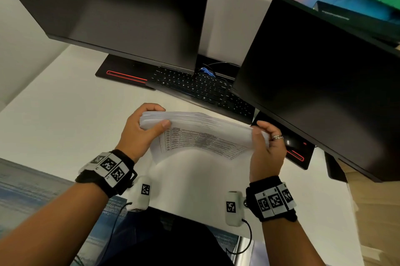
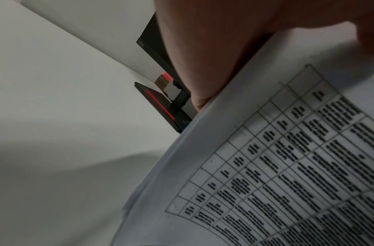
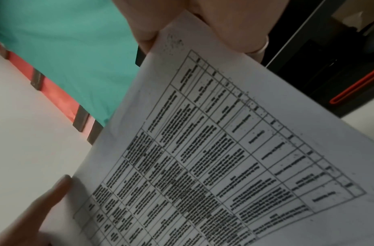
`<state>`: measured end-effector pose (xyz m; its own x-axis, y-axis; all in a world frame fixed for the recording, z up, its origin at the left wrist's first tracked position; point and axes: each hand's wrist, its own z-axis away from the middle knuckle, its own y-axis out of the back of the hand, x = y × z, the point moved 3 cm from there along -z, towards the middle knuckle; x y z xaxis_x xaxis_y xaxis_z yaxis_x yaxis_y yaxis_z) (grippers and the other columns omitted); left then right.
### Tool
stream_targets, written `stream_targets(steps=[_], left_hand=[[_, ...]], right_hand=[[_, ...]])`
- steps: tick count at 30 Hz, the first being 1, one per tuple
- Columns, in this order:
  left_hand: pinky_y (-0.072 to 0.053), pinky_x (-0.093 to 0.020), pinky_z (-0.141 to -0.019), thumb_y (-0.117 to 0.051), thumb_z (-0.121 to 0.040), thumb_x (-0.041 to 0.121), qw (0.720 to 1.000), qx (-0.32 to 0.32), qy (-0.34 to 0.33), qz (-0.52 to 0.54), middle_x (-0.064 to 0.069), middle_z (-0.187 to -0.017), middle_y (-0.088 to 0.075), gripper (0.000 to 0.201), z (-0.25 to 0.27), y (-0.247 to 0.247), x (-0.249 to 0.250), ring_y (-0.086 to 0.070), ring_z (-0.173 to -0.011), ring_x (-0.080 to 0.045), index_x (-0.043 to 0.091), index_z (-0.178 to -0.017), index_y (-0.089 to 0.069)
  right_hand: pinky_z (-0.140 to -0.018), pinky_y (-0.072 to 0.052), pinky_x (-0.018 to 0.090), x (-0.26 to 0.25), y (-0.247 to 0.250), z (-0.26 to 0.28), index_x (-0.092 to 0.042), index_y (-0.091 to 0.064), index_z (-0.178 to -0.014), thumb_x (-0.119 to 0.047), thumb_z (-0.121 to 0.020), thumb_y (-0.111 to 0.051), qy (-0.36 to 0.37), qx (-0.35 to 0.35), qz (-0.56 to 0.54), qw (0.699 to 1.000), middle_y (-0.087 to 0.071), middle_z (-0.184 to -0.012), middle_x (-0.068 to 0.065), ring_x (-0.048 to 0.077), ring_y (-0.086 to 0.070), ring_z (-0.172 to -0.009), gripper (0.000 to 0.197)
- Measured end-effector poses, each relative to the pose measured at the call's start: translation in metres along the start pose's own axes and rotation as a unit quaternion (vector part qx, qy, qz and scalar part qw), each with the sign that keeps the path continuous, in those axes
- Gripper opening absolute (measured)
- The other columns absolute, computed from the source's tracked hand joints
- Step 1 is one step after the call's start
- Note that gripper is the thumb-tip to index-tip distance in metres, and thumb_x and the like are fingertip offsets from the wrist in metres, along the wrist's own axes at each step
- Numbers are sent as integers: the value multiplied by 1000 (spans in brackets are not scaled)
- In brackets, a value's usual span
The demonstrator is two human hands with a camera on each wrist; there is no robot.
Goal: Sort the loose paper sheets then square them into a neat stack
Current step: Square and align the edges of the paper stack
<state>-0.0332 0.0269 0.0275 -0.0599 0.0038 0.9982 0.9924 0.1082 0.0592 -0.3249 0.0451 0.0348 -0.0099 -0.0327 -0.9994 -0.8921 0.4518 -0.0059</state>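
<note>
A thick stack of white paper sheets [image 1: 199,133] stands on edge on the white desk [image 1: 65,118], its printed table facing me. My left hand [image 1: 149,123] grips the stack's left end, thumb on the near face and fingers behind. My right hand [image 1: 263,136] grips the right end the same way, a ring on one finger. The stack's top edge looks uneven and fanned. In the left wrist view the printed sheet [image 2: 287,166] fills the lower right under my hand [image 2: 203,50]. The right wrist view shows the same table [image 3: 224,149] pinched by my fingers [image 3: 234,25].
A black keyboard [image 1: 201,88] lies just behind the stack. Two dark monitors [image 1: 121,6] [image 1: 320,75] loom over the desk, their bases with red stripes [image 1: 125,76] at left and right. The desk's front edge is near my lap.
</note>
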Motion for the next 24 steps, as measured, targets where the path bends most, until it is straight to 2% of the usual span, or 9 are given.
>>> stream_targets(steps=[3, 6, 9, 12, 15, 17, 19, 21, 24], left_hand=[[-52, -14, -67, -78, -70, 41, 1000, 22, -4, 8, 16, -98, -65, 40, 0, -1, -3, -64, -82, 3, 31, -105, -60], [-54, -16, -67, -87, -72, 17, 999, 14, 11, -41, 8, -97, -65, 50, -3, 2, -10, -65, -81, 1, 22, -112, -58], [-49, -12, -61, -84, -74, 19, 996, -18, 21, -91, 14, -78, -70, 27, -9, 3, -10, -64, -70, 0, 16, -91, -63], [-44, -7, -57, -79, -81, 22, 983, -42, -30, -177, 20, -72, -68, 21, -15, 0, 21, -62, -66, 5, 23, -79, -59], [-44, -21, -56, -78, -83, 30, 946, -69, -137, -287, 10, -66, -62, 28, -25, -6, 79, -58, -62, -2, 26, -73, -52], [-47, -33, -58, -74, -86, 37, 892, -97, -217, -385, 10, -64, -57, 30, -30, -16, 117, -56, -61, -19, 25, -79, -47], [-45, -36, -58, -68, -87, 39, 816, -120, -286, -488, 10, -63, -49, 27, -31, -27, 143, -47, -60, -25, 29, -88, -43], [-44, -36, -58, -66, -88, 33, 774, -125, -315, -535, 9, -65, -48, 25, -32, -34, 159, -48, -61, -26, 31, -91, -42], [-50, -46, -79, -67, -91, 38, 790, -70, -376, -478, 5, -96, -67, 22, -31, -25, 165, -64, -95, -29, 35, -110, -56]], right_hand=[[-62, -46, 5, -4, -1, 0, -13, -64, -109, -5, -96, -55, 21, 27, 16, 999, -60, -97, -11, -15, -56, -78, 17], [-68, -54, 14, -4, 0, -4, -12, -56, -121, 4, -85, -66, 14, -34, -4, 999, -64, -96, -6, -4, -63, -86, 40], [-75, -59, 24, -4, 9, -13, -24, -53, -127, 6, -65, -83, 3, -142, 65, 988, -68, -103, -1, 14, -66, -97, 75], [-71, -57, 16, -24, 15, -22, -34, -63, -113, -8, -69, -85, 20, -180, 215, 960, -65, -103, -12, 10, -67, -97, 56], [-77, -57, 15, -45, -7, -28, -34, -58, -128, -19, -73, -85, 44, -239, 349, 905, -61, -99, -21, -4, -62, -91, 63], [-81, -56, 23, -56, -35, -25, -39, -53, -131, -28, -69, -88, 58, -280, 367, 885, -64, -102, -17, 2, -63, -92, 72], [-76, -54, 19, -64, -64, -20, -35, -61, -118, -28, -69, -88, 53, -290, 324, 899, -67, -99, -14, 2, -65, -88, 57], [-65, -54, 14, -67, -82, -16, -33, -65, -95, -22, -74, -85, 42, -278, 275, 919, -68, -86, -15, -3, -66, -77, 31], [-66, -62, 30, -63, -82, -18, -21, -70, -96, -18, -74, -85, 28, -226, 211, 951, -72, -86, -8, 7, -71, -76, 26]])
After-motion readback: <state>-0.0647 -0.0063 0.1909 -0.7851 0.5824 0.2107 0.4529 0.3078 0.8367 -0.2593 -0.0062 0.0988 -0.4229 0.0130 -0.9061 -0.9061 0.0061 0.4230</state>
